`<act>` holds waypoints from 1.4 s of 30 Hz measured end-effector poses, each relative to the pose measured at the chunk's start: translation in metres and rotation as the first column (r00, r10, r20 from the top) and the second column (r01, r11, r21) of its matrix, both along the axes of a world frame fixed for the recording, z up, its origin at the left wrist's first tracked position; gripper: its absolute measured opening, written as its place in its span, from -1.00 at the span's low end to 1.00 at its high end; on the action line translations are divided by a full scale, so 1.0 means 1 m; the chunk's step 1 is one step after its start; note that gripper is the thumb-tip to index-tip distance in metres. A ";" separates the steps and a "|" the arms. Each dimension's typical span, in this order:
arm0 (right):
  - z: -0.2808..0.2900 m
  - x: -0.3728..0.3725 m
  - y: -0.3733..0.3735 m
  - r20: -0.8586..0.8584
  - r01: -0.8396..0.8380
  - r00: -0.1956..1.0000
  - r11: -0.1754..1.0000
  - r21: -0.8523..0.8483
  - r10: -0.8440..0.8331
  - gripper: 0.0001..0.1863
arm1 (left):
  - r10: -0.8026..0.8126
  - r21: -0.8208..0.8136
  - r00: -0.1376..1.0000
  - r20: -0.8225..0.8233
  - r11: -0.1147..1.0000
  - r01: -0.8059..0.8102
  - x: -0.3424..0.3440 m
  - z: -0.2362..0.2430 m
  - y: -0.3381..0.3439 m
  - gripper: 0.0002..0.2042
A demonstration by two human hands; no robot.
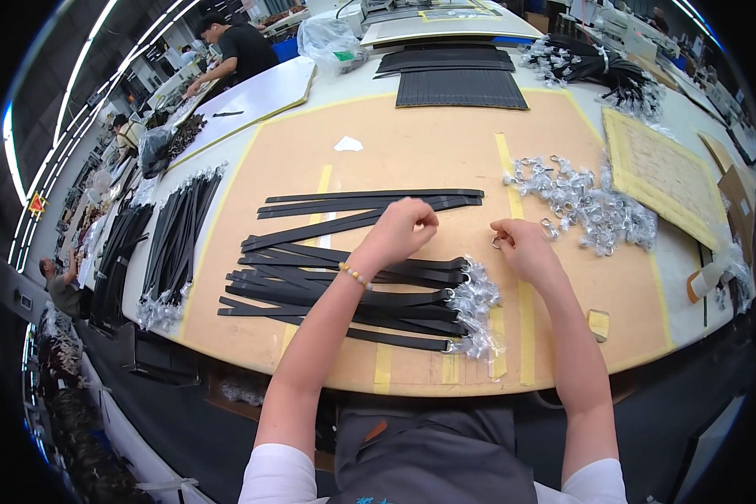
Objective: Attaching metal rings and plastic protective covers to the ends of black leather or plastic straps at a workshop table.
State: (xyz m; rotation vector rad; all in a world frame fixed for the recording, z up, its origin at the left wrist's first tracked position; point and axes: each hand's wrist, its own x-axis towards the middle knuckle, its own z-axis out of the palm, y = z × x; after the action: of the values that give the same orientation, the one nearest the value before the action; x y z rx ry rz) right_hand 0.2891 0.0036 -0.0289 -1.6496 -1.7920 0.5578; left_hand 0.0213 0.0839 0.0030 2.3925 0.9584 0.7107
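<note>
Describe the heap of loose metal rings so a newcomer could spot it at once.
Start at the tan cardboard sheet covering the worktable. Near its right side, just beyond the right hand, lies the heap of loose metal rings. Unlike the plastic-wrapped rings on the black straps, these are unattached.

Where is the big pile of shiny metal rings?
In the head view, the pile of wrapped metal rings lies on the tan table mat, up and to the right of the right hand, beside the yellow woven sheet.

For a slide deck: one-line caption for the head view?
Left hand pinches a black strap; right hand holds a metal ring.
</note>
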 end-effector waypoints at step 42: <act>0.030 -0.036 -0.029 -0.987 -0.540 0.117 0.841 0.033 0.114 -0.83 | -0.041 -0.383 0.831 0.555 0.874 0.299 -0.008 0.026 -0.068 -0.81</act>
State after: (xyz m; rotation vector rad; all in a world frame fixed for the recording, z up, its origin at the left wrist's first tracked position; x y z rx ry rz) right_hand 0.2526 -0.0252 0.0007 -0.5425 -0.9726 1.7716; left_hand 0.0134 0.0160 0.0295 1.6981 0.5707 0.8980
